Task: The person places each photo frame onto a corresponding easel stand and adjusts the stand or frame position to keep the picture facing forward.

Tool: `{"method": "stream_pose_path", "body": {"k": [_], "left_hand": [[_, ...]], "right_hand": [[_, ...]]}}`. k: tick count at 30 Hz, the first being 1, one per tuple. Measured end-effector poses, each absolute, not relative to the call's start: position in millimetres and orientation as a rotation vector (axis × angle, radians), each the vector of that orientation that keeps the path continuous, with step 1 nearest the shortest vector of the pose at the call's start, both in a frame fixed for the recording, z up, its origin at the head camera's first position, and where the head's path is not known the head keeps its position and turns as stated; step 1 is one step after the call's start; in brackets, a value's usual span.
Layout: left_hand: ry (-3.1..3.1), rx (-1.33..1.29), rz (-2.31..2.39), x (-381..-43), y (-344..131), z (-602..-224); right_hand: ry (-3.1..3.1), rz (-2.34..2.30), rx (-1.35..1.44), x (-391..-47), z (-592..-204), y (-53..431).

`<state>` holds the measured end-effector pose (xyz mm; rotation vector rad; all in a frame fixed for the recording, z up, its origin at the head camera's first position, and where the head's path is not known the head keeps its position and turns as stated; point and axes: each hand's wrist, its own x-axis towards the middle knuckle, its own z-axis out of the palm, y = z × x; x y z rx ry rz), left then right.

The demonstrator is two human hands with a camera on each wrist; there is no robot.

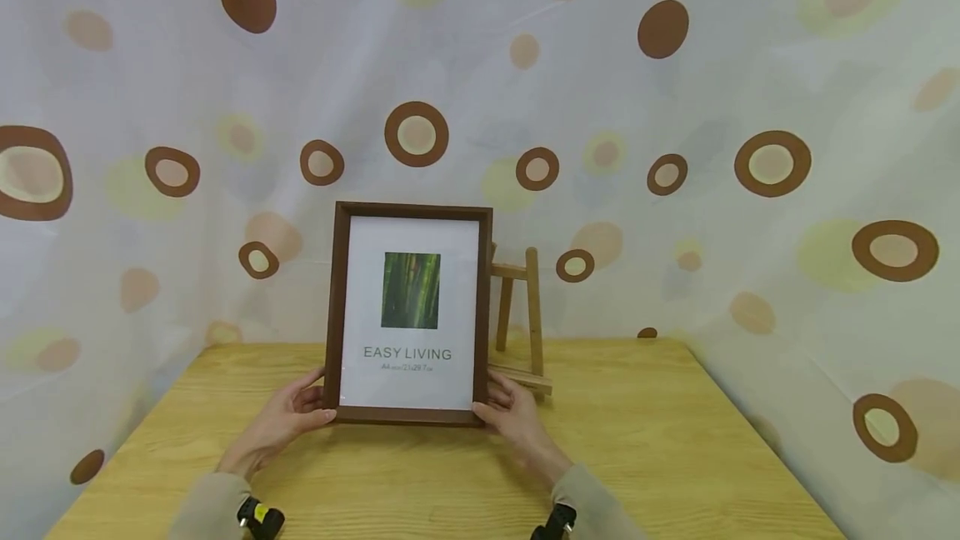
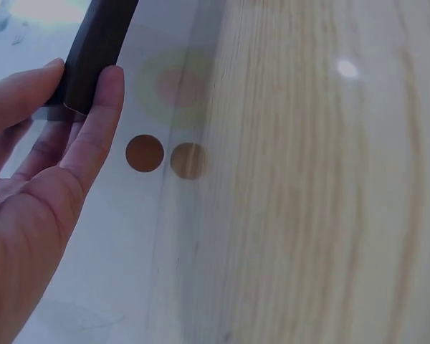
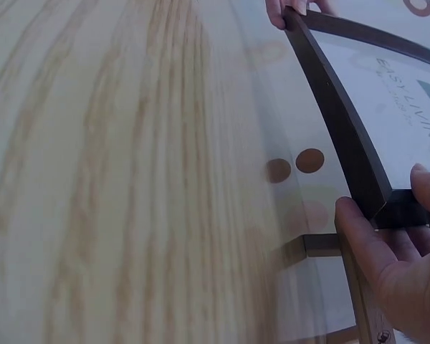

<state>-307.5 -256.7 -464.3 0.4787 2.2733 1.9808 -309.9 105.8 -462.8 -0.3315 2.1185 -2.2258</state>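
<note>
Both your left hand (image 1: 283, 417) and right hand (image 1: 517, 417) grip the frame (image 1: 410, 313), long axis upright; easel (image 1: 534, 307) on its far side, right.

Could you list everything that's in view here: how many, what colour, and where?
Picture frame: 1, dark brown, between both hands
Printed sheet: 1, white with "EASY LIVING" lettering and a green picture, inside the frame
Easel: 1, light wood, on the table, partly hidden behind the frame
Table: 1, yellowish wood, below
Backdrop: white with brown, peach and yellow-green spots, around the table
Sleeves: 2, beige, on the forearms
Wrist cameras: 2, black, at the wrists
Left hand: 1, bare, gripping the frame's lower left corner
Right hand: 1, bare, gripping the lower right
</note>
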Motion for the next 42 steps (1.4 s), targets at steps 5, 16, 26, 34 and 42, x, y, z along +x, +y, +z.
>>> {"method": "stream_pose_path", "body": {"k": [5,16,26,34,42], "left_hand": [[2.346,0.473,1.994,-311.8,-246.5,-466.7],[2.485,0.399,1.932,-320.7,-218.2,-464.2],[2.632,0.368,1.880,-335.2,-193.5,-461.6],[2.667,0.385,1.950,-348.4,-169.7,-460.5],[2.643,0.430,1.963,-358.4,-149.8,-460.7]], "right_hand": [[2.164,-2.205,-0.321,-311.7,-461.5,111.7],[2.242,-2.213,-0.313,-315.1,-459.2,128.3],[2.322,-2.255,-0.265,-320.0,-455.0,142.7],[2.279,-2.313,-0.208,-324.9,-452.3,157.5],[2.280,-2.380,-0.167,-327.8,-449.9,172.7]]}}
